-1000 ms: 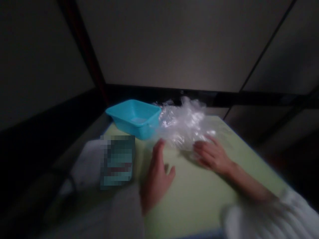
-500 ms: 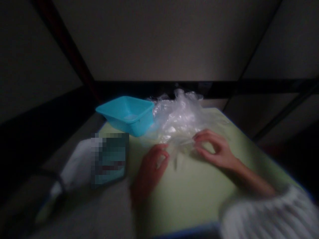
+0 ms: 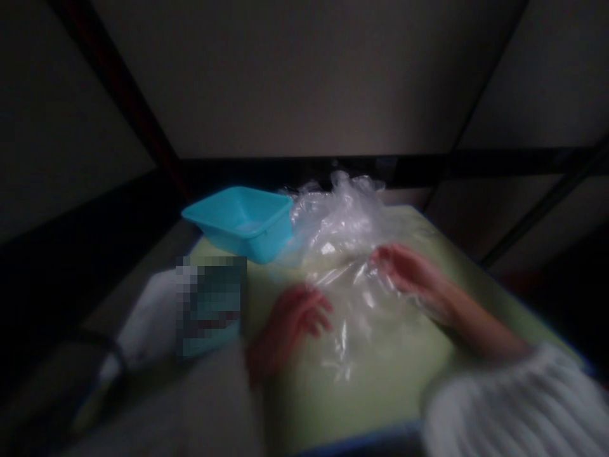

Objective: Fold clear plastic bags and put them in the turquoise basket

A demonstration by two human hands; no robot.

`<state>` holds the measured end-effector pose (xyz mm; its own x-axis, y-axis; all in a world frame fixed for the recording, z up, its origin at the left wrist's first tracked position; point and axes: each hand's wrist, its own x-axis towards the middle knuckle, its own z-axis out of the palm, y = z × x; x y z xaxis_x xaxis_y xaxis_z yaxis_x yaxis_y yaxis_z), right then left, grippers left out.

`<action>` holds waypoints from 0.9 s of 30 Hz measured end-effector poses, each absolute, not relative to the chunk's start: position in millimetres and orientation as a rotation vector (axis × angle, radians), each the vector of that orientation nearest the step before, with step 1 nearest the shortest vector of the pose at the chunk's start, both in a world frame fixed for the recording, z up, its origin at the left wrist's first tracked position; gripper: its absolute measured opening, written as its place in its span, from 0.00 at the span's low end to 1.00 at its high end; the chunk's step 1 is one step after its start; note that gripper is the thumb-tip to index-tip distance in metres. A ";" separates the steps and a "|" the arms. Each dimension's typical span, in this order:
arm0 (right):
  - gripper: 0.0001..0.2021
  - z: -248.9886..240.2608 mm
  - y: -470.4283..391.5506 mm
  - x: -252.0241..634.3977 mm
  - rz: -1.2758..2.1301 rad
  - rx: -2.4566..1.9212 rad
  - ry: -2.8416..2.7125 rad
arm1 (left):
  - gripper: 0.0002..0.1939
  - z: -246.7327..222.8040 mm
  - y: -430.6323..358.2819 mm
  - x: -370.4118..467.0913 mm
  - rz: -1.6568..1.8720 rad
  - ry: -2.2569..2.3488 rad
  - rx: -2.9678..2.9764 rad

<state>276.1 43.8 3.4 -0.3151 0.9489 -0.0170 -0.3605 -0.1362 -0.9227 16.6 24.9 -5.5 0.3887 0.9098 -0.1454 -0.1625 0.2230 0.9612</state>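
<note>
A clear plastic bag point(image 3: 354, 311) lies spread over the light green tabletop point(image 3: 366, 406), in front of a heap of crumpled clear plastic point(image 3: 345, 219). My right hand point(image 3: 404, 266) is at the bag's upper right, its fingers closed on the plastic, and part of the film lies under the wrist. At the bag's left edge is my left hand point(image 3: 302, 311), palm down with its fingers apart and slightly bent. Its fingertips are close to the film; blur hides whether they touch it.
A turquoise plastic basket point(image 3: 242, 235) stands at the table's back left. Nearer on the left are a pixelated dark green object point(image 3: 214, 304) and something white point(image 3: 147, 311). A wall panel point(image 3: 295, 76) rises behind the table.
The clear bag between my hands now spreads toward the front of the table. The fingers of my left hand have opened from a curl. My right hand has turned and its fingers have come together.
</note>
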 end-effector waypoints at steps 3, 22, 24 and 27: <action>0.22 0.7 47.7 280.9 1.750 -0.873 -1.039 | 0.13 -14.8 32.1 16.0 1.009 1.025 1.095; 0.24 -2.9 29.5 257.3 0.499 -0.981 -2.435 | 0.09 -17.2 32.5 15.4 1.090 1.231 1.390; 0.21 -4.1 32.0 260.9 0.368 -1.096 -2.469 | 0.07 -13.6 32.8 14.8 1.120 1.261 1.427; 0.19 -4.9 34.9 265.3 0.162 -1.254 -2.456 | 0.05 -11.6 34.1 14.0 1.148 1.281 1.471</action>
